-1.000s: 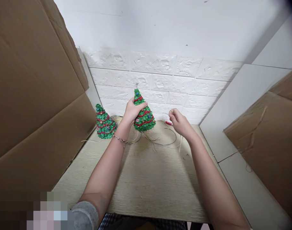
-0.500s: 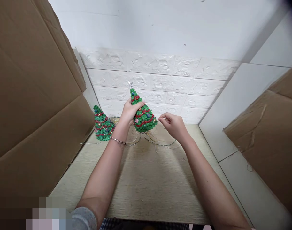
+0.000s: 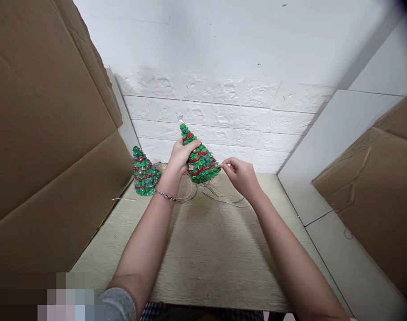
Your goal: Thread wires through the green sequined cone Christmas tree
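1. Holds a green Christmas-tree figurine (image 3: 206, 166) in the left hand (image 3: 182, 156), at the middle of the view, with palm along the 9 o'clock side and thumb across the front. Leans it with tip toward 11 o'clock and base toward 5. Cannot tell whether lifted clear of the tabletop (image 3: 203, 254) or resting on it.
2. Pinches with the right hand (image 3: 241, 173) at the figurine's 3 o'clock edge, with thumb and forefinger pressed together. Cannot tell of anything caught between them, nor of actual contact with the leaves.
3. Could swivel or slip the figurine under a push from those fingertips, probably because of being steadied on one side only, above the wider skirt.
4. Could bend the star topper (image 3: 180, 119), exposed at 11 o'clock, by tipping too far toward the white brick-pattern wall (image 3: 230, 111) at 12.
5. Could loosen the small gift ornament (image 3: 191, 168), close to the left palm, or the red garland (image 3: 206, 170) by squeezing or rubbing too hard.
6. Could snag the chain bracelet (image 3: 165, 195), toward 7 or 8 o'clock, on loops of thin strand (image 3: 228, 203) spread from 5 to 8, through a low sweep of the wrist; might tug the figurine askew.
7. Could topple the second tree figurine (image 3: 144, 178), standing between 8 and 9 o'clock and near the left forearm, by swinging outward carelessly.
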A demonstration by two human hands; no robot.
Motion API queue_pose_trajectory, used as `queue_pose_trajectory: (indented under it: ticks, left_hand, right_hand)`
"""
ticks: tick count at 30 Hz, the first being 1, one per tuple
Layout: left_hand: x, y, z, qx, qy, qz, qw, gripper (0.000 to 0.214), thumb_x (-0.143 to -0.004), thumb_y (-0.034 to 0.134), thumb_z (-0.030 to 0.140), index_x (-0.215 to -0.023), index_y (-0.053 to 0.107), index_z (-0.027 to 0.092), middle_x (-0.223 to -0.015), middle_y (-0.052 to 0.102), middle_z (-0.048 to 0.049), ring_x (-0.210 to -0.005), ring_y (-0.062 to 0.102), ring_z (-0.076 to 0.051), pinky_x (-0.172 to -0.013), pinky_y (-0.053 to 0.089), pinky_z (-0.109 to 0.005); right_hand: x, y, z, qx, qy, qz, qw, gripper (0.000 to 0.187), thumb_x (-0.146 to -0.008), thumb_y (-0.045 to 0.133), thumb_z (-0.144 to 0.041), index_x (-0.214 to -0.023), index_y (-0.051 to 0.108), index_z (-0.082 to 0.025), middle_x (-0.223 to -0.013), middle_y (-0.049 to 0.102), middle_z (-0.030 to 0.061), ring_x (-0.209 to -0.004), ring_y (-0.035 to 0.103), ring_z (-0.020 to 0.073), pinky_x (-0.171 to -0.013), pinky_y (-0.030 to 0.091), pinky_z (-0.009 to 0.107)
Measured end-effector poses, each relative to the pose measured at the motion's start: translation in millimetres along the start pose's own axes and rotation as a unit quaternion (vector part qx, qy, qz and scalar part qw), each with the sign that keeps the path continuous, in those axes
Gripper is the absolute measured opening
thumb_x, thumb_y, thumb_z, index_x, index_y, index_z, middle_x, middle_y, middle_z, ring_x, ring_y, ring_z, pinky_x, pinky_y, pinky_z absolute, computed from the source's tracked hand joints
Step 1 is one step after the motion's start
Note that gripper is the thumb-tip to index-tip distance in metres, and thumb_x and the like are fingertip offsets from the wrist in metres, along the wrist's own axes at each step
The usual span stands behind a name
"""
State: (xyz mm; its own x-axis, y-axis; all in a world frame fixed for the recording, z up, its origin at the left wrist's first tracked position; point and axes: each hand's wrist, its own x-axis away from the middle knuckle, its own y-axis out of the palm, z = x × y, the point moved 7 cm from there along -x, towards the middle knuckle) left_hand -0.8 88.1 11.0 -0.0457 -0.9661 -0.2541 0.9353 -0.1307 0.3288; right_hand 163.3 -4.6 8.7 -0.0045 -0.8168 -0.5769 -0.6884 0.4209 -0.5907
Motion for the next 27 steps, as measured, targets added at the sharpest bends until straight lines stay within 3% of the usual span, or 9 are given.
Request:
queue_pose_trajectory:
  ticks: [4, 11, 19, 23, 27]
  left_hand:
    - [4, 4.0, 4, -0.002, 0.001, -0.009, 1.0, 0.03, -0.053, 0.077, 0.022, -0.066, 0.051, 0.016, -0.058, 0.048, 0.0025, -0.05, 0.046, -0.008, -0.045, 0.037, -0.023]
    - [5, 10.8, 4, 0.019, -0.007, -0.028, 0.999, 0.031, -0.055, 0.077, 0.023, -0.058, 0.046, 0.018, -0.053, 0.042, 0.0031, -0.047, 0.042, -0.008, -0.044, 0.037, -0.023]
    - [2, 9.9, 1, 0.037, -0.008, -0.027, 0.999, 0.035, -0.054, 0.078, 0.027, -0.055, 0.045, 0.017, -0.053, 0.042, 0.0022, -0.046, 0.041, -0.008, -0.043, 0.034, -0.023]
    - [2, 10.4, 2, 0.05, -0.005, -0.026, 0.998, 0.033, -0.052, 0.078, 0.025, -0.057, 0.047, 0.017, -0.052, 0.041, 0.0038, -0.046, 0.04, -0.007, -0.043, 0.034, -0.022]
    - [3, 9.0, 3, 0.036, 0.002, -0.017, 0.999, 0.029, -0.053, 0.078, 0.024, -0.059, 0.05, 0.016, -0.053, 0.044, 0.0031, -0.047, 0.041, -0.007, -0.046, 0.037, -0.023]
  right_hand:
    - [1, -3, 1, 0.022, 0.003, 0.043, 0.999, 0.019, -0.082, 0.053, -0.031, -0.076, 0.064, -0.017, -0.056, 0.053, -0.0018, -0.05, 0.042, 0.0107, -0.055, 0.029, 0.024]
    - [4, -5, -6, 0.029, -0.011, 0.063, 0.997, 0.02, -0.085, 0.05, -0.032, -0.078, 0.063, -0.018, -0.058, 0.056, -0.0005, -0.052, 0.045, 0.0117, -0.057, 0.031, 0.024]
    - [5, 8, -10, 0.081, -0.052, -0.011, 0.995, 0.02, -0.089, 0.044, -0.031, -0.079, 0.058, -0.02, -0.073, 0.064, 0.0042, -0.064, 0.054, 0.0159, -0.061, 0.033, 0.026]
    - [7, 9, -15, 0.064, -0.068, -0.015, 0.996, 0.026, -0.092, 0.026, -0.022, -0.102, 0.05, -0.019, -0.081, 0.064, 0.0065, -0.068, 0.057, 0.0179, -0.061, 0.035, 0.027]
    - [9, 10, -18, 0.084, -0.081, -0.016, 0.993, 0.028, -0.09, 0.025, -0.021, -0.113, 0.041, -0.015, -0.077, 0.062, 0.0064, -0.061, 0.055, 0.0184, -0.057, 0.033, 0.028]
